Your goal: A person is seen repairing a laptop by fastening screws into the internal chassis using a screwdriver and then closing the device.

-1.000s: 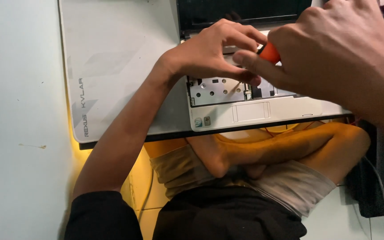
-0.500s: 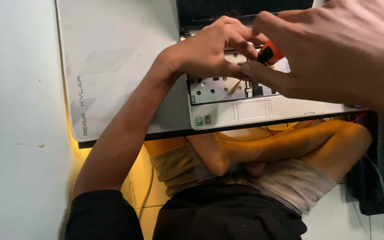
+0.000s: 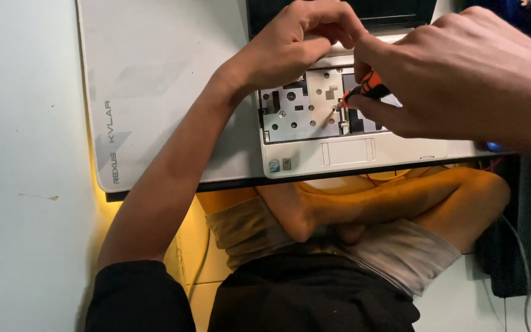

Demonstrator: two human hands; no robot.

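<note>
A white laptop lies in front of me with its keyboard out, so the perforated metal plate underneath is bare. My left hand rests at the upper edge of that bay. Its fingertips are curled and pinched together, and I see nothing between them. My right hand grips a small orange-and-black screwdriver, whose tip touches the plate near its right side. The two hands almost meet above the bay.
The laptop sits on a large pale grey mat over a dark-edged low table. My crossed bare legs are under its front edge. The dark laptop screen is at the top, and a grey cable runs at right.
Both hands have shifted up and apart a little, uncovering more of the metal plate. The screwdriver tip, hidden before, now shows against the plate.
</note>
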